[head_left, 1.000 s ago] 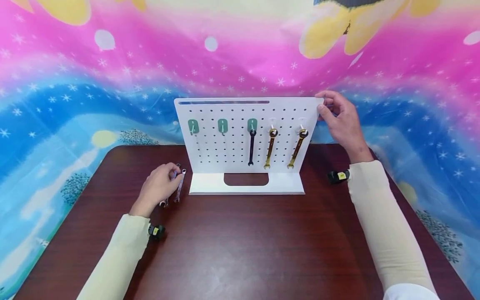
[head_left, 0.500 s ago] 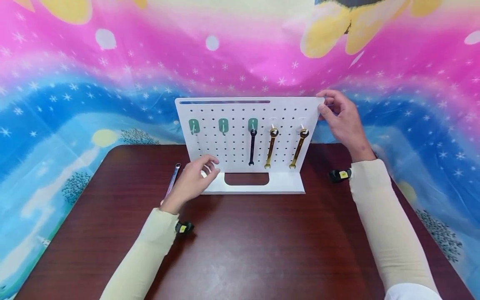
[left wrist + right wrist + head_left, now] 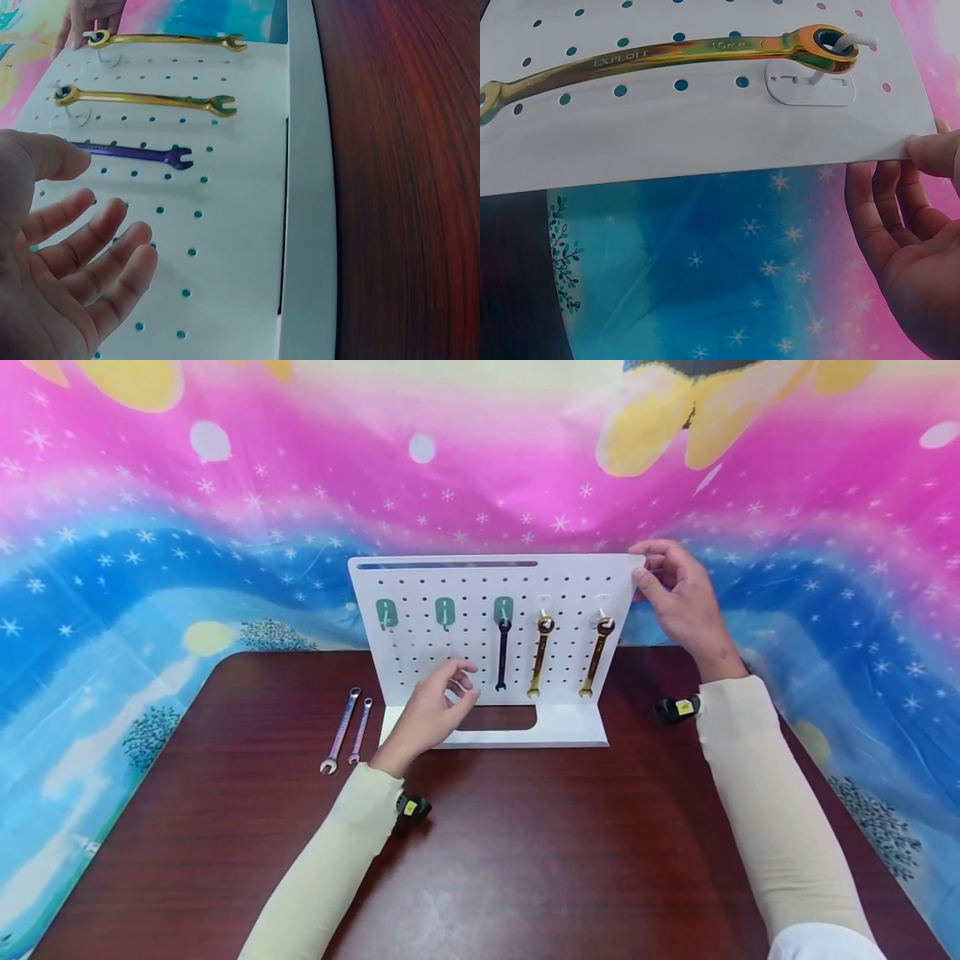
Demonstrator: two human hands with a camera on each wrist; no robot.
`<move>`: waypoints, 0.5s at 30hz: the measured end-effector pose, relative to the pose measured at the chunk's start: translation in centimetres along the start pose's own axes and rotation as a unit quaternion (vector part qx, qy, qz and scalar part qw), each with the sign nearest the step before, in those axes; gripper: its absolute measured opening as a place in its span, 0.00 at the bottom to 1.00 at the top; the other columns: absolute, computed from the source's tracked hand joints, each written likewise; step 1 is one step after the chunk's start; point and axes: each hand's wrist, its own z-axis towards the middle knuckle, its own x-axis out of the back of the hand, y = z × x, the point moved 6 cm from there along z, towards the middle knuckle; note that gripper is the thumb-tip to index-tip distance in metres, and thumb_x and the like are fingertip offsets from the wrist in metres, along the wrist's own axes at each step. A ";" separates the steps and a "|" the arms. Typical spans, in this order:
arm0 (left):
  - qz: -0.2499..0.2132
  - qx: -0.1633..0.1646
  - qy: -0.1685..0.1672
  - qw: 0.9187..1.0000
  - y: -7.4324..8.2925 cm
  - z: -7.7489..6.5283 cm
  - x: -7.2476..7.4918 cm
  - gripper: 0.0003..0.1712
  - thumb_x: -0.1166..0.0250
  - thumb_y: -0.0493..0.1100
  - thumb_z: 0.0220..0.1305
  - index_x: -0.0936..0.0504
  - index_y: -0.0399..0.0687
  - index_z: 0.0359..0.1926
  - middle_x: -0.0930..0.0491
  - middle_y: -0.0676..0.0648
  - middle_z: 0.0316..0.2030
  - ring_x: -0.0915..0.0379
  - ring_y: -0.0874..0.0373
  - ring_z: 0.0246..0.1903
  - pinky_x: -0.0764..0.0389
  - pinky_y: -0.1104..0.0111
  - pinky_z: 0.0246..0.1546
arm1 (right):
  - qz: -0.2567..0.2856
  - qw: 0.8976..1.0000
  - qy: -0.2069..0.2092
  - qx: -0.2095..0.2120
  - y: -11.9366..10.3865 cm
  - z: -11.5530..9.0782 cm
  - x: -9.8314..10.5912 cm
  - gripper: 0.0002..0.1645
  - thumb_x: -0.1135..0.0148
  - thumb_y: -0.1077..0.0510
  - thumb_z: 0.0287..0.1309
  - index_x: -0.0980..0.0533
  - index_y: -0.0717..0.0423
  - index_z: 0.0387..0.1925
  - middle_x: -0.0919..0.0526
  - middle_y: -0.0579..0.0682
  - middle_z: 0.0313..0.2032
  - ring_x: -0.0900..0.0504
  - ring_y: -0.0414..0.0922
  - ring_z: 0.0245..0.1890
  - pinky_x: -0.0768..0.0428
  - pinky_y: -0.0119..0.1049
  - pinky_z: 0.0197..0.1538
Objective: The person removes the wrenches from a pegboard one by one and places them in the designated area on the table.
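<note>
A white pegboard (image 3: 480, 652) stands on the table, and my right hand (image 3: 678, 602) pinches its upper right corner between thumb and fingers. Two gold wrenches (image 3: 540, 656) hang from white hooks on its right side. A dark purple wrench (image 3: 503, 656) hangs from a green hook (image 3: 504, 608) at the middle. My left hand (image 3: 435, 710) hovers in front of the board's lower part, its fingers loosely bent and holding nothing; in the left wrist view its thumb overlaps the purple wrench (image 3: 135, 152). Two silvery wrenches (image 3: 342, 731) lie on the table left of the board.
Two more green hooks (image 3: 446, 612) on the board's left half carry nothing. The board's foot (image 3: 570, 727) has a cut-out slot. Behind the dark wooden table (image 3: 525, 843) hangs a colourful snowflake-patterned cloth (image 3: 300, 527).
My left hand has moved from over the silvery wrenches rightward to the front of the pegboard, leaving both wrenches on the table. My right hand stays at the board's corner.
</note>
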 end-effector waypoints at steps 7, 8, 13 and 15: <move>-0.011 0.003 0.004 1.000 0.1 0.6 -1.0 0.19 0.34 0.38 0.70 0.23 0.39 0.59 0.21 0.44 0.43 0.22 0.52 0.44 0.17 0.58 0.42 | 0.007 1.000 0.002 -0.004 0.0 0.2 0.0 0.21 0.43 0.58 0.75 0.25 0.48 0.66 0.22 0.56 0.46 0.19 0.49 0.44 0.17 0.30 0.48; -0.013 0.003 0.005 1.000 0.1 0.8 -1.1 0.19 0.34 0.37 0.70 0.23 0.39 0.60 0.21 0.43 0.44 0.21 0.50 0.45 0.16 0.57 0.43 | 0.008 1.000 0.002 -0.004 0.0 0.2 0.0 0.21 0.42 0.58 0.75 0.25 0.48 0.66 0.22 0.56 0.46 0.19 0.49 0.44 0.17 0.30 0.48; -0.038 0.014 0.013 0.999 0.3 1.2 -1.7 0.19 0.36 0.36 0.71 0.22 0.40 0.61 0.19 0.42 0.47 0.21 0.50 0.47 0.16 0.60 0.45 | 0.003 1.000 0.002 -0.013 0.1 0.1 0.1 0.21 0.43 0.58 0.75 0.25 0.47 0.66 0.22 0.56 0.46 0.19 0.49 0.44 0.17 0.31 0.48; -0.053 0.017 0.013 0.998 0.5 1.4 -2.1 0.20 0.35 0.35 0.70 0.22 0.40 0.61 0.18 0.42 0.48 0.21 0.51 0.48 0.16 0.61 0.46 | 0.003 1.000 0.003 -0.012 0.1 0.0 0.1 0.20 0.43 0.58 0.76 0.25 0.47 0.66 0.22 0.56 0.46 0.19 0.49 0.45 0.17 0.32 0.49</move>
